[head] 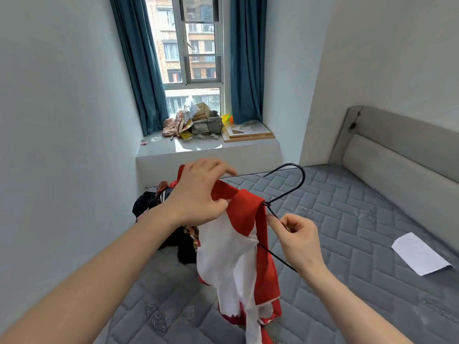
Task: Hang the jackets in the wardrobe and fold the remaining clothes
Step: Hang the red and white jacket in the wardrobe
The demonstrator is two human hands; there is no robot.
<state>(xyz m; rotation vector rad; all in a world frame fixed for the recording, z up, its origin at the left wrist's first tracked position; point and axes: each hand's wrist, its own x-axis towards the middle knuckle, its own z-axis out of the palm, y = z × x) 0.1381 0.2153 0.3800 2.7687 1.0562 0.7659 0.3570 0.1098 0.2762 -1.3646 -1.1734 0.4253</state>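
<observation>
A red and white jacket (244, 247) hangs in the air over the grey mattress (347, 219). My left hand (198, 192) grips its red collar from above. A black wire hanger (290, 187) sticks out of the collar, hook pointing up and left. My right hand (295, 234) pinches the hanger's right arm just below the hook. A heap of dark and patterned clothes (171, 214) lies on the mattress behind the jacket, against the left wall, partly hidden by my left arm.
A white sheet of paper (419, 254) lies on the mattress at the right. The padded headboard (397, 155) runs along the right wall. The window ledge (198, 145) ahead holds bags, boxes and boards between blue curtains. No wardrobe is in view.
</observation>
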